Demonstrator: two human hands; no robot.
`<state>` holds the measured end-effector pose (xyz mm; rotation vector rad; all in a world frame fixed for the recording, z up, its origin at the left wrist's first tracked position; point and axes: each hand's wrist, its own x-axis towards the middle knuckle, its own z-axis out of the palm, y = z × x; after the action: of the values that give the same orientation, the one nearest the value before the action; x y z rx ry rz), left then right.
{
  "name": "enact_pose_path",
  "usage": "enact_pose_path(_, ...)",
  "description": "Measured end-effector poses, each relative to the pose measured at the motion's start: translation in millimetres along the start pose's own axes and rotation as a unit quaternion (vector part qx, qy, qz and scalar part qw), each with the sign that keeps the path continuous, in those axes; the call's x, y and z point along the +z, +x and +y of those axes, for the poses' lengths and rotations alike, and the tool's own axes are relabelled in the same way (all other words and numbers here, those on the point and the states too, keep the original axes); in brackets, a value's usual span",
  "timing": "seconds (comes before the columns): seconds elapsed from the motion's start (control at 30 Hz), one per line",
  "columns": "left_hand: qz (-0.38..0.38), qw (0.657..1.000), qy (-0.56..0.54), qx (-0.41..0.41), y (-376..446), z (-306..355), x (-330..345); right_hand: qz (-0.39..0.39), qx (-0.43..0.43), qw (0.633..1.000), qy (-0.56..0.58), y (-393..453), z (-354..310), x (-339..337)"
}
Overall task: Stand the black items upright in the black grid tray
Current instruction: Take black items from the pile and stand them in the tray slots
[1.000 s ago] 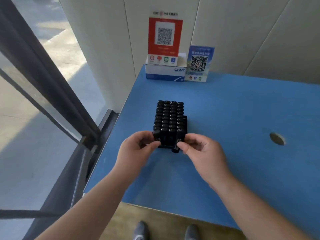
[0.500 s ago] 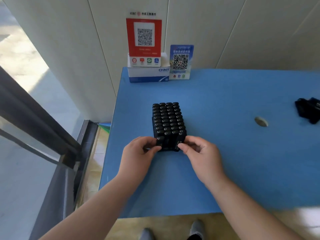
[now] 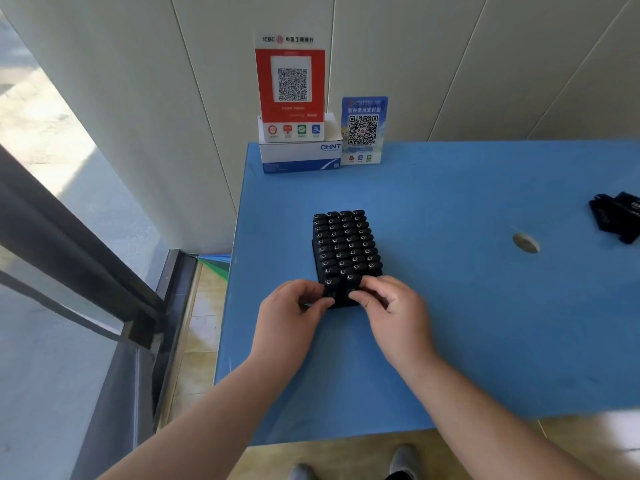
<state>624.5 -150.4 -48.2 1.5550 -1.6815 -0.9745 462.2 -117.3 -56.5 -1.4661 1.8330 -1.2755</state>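
Both hands work at the near end of the black grid tray (image 3: 316, 252), which stands near the middle of the blue table (image 3: 467, 306) with its long axis running from 6 o'clock to 12 o'clock, away from the person. The tray is nearly full: rows of black items (image 3: 344, 242) stand upright in it, four across, their rounded tops showing, and I see no empty cell in the far and middle rows. The nearest row is partly hidden by the fingers, so I cannot tell whether every cell there is filled. The left hand (image 3: 294, 315) comes from 7 o'clock and its thumb and fingers pinch a black item at the near left corner of the tray; the right hand (image 3: 391, 311) comes from 5 o'clock and its curled fingers hold another item at the near right part of the same row. Both items appear upright, with the long axis vertical, and they lie directly in front of the fingertips, so the coming move is probably only a short push downward to seat them. At 2 o'clock, well apart from the tray and at the table's right edge, lies a dark pile (image 3: 616, 216), perhaps more items, nearer to the right hand. A round hole (image 3: 526, 243) is between them.
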Motion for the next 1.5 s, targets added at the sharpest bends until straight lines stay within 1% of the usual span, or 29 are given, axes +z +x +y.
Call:
enact_pose_path(0.1, -0.003, 1.0, -0.001, 0.002, 1, -1, 0, 0.002, -0.016, 1.0, -0.014, 0, -1, 3)
enact_pose_path(0.2, -0.009, 1.0, -0.005, 0.003, 1, -3, 0, 0.019, -0.013, 1.0, -0.006, -3, -1, 5)
enact_pose_path(0.37, -0.011, 1.0, 0.001, 0.01, 3, -3, 0, 0.021, -0.017, 1.0, -0.004, -6, -1, 5)
enact_pose_path(0.47, -0.01, 1.0, -0.003, 0.01, 2, -3, 1, 0.017, -0.019, 0.999, -0.03, -3, -1, 4)
enact_pose_path(0.67, -0.013, 1.0, -0.001, 0.003, 2, -3, 1, -0.012, -0.064, 0.993, -0.103, -1, -1, 0)
enact_pose_path(0.9, -0.011, 1.0, -0.005, -0.005, 1, 0, 2, -0.023, -0.041, 0.993, -0.111, 0, -2, 2)
enact_pose_path(1.03, 0.003, 1.0, -0.011, -0.007, -3, 3, 1, 0.001, -0.006, 0.996, -0.087, -6, 0, -5)
enact_pose_path(1.1, -0.004, 1.0, -0.006, 0.007, -10, 5, 2, 0.01, 0.015, 0.998, -0.065, -11, 1, -14)
enact_pose_path(1.23, -0.074, 0.994, 0.047, 0.071, -32, 14, 7, 0.036, 0.028, 0.996, -0.078, -18, 3, -46)
enact_pose_path(1.4, -0.126, 0.977, 0.074, 0.158, -38, 43, 29, 0.051, 0.008, 0.981, -0.187, -30, 11, -103)
enact_pose_path(1.5, -0.163, 0.953, 0.141, 0.214, -37, 66, 46, 0.065, 0.024, 0.968, -0.24, -36, 15, -141)
